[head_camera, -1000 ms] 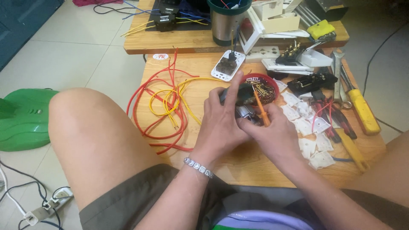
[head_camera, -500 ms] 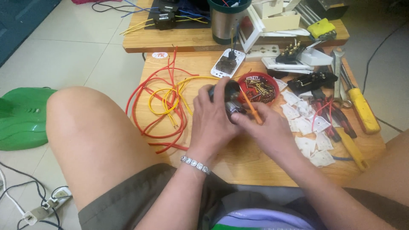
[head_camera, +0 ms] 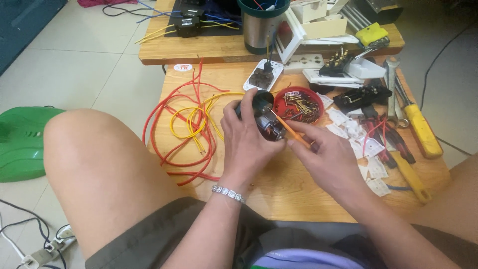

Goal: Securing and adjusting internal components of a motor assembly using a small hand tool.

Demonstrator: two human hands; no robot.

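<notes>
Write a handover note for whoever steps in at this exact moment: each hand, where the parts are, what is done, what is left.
Left hand: gripping a small dark electrical part above the wooden table.
Right hand: holding an orange-handled screwdriver, tip set into the part.
Nearby: red dish of small metal pieces just behind the hands; red and yellow wires loose at the left; opened white socket plate behind; pliers and a yellow-handled tool at the right.
Done: cannot tell how far the part is taken apart or put together.
Left: the screwdriver is engaged, so that screw work looks unfinished.
</notes>
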